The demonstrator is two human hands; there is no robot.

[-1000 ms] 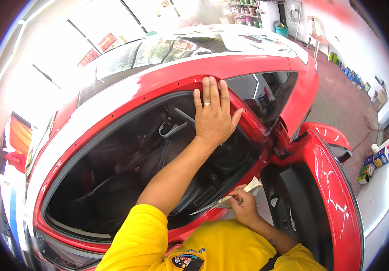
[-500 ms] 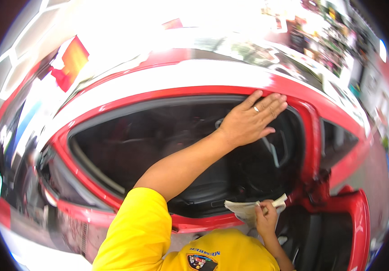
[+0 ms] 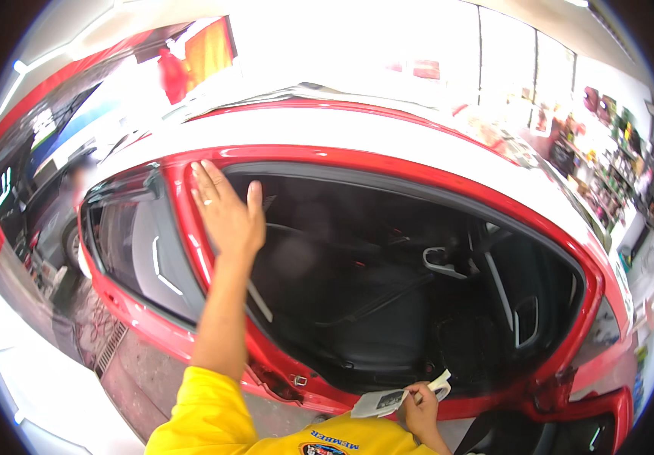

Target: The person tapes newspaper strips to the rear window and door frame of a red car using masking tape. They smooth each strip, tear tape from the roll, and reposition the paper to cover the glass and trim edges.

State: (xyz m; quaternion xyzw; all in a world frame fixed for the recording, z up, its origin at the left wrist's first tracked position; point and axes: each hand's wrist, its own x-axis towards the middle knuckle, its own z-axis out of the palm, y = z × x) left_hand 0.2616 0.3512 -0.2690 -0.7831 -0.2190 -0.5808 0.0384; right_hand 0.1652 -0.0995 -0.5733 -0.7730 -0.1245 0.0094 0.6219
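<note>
My left hand (image 3: 228,216) lies flat with its fingers stretched against the red pillar (image 3: 184,220) of the car, just behind the front door opening. A ring is on one of its fingers, and nothing shows in its grasp. Low in the view, my right hand (image 3: 420,411) pinches some folded pale paper (image 3: 378,403) with a dark patch on it. That paper hangs close to my yellow shirt, near the sill of the opening. Inside the car, the dark seat (image 3: 380,334) is visible.
The opened front door (image 3: 621,413) juts out at the lower right. To the left is the rear side window (image 3: 133,243) with its red frame. The white roof (image 3: 327,129) curves across the top. Crowded shelves (image 3: 608,152) stand at the far right, and a floor drain (image 3: 111,346) lies at the left.
My left hand has travelled left along the roof edge from the front of the door opening to the rear pillar. The right hand still holds the paper. My view has shifted.
</note>
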